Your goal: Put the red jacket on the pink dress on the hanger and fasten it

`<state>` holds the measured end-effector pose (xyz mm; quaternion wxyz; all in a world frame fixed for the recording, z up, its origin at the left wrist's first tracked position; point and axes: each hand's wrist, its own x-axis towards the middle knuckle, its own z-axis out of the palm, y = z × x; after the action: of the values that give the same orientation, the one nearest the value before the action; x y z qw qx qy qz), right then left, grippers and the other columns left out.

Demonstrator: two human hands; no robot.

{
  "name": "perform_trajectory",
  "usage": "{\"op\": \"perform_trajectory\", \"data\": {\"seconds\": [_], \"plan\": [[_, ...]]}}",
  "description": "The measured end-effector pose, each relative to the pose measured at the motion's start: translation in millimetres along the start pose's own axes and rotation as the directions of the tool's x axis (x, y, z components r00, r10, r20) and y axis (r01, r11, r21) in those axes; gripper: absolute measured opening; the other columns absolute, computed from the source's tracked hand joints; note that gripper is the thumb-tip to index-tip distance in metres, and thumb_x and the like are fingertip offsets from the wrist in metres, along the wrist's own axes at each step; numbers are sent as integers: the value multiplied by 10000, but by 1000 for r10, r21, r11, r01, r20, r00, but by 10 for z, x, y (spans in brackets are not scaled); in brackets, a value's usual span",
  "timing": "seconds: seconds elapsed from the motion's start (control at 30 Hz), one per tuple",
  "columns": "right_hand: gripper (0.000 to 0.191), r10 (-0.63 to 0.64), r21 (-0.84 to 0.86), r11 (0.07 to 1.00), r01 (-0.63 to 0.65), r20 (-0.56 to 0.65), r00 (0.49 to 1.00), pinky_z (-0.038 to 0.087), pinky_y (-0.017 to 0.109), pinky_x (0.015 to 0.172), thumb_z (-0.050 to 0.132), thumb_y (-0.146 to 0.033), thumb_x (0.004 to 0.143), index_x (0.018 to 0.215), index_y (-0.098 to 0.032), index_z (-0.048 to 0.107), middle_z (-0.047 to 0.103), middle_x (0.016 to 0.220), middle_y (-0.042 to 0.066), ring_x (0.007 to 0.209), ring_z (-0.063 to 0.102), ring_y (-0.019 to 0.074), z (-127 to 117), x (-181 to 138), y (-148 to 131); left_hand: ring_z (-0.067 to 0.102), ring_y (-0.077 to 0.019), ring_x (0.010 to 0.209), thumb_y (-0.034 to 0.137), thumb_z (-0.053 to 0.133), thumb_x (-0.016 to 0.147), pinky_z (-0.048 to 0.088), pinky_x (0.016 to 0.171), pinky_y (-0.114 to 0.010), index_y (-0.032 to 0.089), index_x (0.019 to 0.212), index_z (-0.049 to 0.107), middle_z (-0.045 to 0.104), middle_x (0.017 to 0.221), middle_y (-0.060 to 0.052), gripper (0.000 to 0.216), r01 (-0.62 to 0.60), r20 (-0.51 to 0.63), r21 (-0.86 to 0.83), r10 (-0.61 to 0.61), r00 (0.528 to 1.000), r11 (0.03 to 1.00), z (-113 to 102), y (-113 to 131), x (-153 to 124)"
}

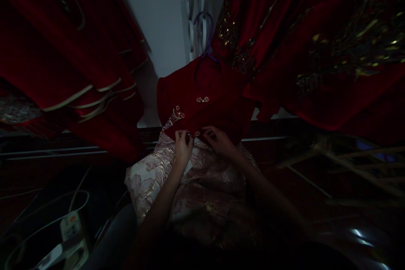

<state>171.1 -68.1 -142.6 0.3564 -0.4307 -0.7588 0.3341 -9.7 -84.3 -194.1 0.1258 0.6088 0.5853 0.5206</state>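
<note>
A dark red garment hangs in front of me from a purple hanger. It bears a small beaded ornament near its middle and a beaded tassel ornament at its left. My left hand is closed on the garment's lower edge, its fingertips just left of a small round beaded ornament. To the right of that ornament, my right hand has bent fingers close to the cloth; dimness hides whatever is between them. Pale floral brocade spreads below both hands.
Red draped garments hang at left and right, the right one with gold sequins. A metal grille supports the hanger. A power strip with white cords lies lower left. A wooden frame stands at right.
</note>
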Motion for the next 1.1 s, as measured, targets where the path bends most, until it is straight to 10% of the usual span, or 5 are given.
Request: {"op": "perform_trajectory", "data": {"seconds": [0.4, 0.83, 1.1], "plan": [[125, -38, -108, 994, 23, -141, 989, 489, 267, 759, 634, -248, 798, 908, -197, 604, 578, 937, 36, 767, 586, 122, 293, 79, 64, 568, -171, 781, 230, 569, 846, 473, 744, -317, 207, 922, 589, 556, 916, -55, 82, 40, -66, 23, -38, 997, 999, -27, -1, -44], [160, 3, 153, 987, 46, -302, 953, 539, 229, 653, 639, -340, 793, 848, -197, 591, 659, 806, 2, 709, 645, 112, 318, 146, -261, 574, -141, 721, 285, 624, 807, 445, 681, -252, 189, 921, 588, 603, 825, -24, 154, 83, -160, 41, -75, 984, 996, -36, 8, -5], [181, 50, 154, 988, 11, -387, 921, 544, 267, 761, 593, -311, 832, 971, -194, 600, 661, 905, 32, 804, 635, 125, 779, 160, -3, 598, -133, 688, 309, 622, 800, 464, 684, -255, 175, 890, 635, 641, 816, -28, 162, 110, -175, 34, -103, 979, 993, -36, -58, -3]]}}
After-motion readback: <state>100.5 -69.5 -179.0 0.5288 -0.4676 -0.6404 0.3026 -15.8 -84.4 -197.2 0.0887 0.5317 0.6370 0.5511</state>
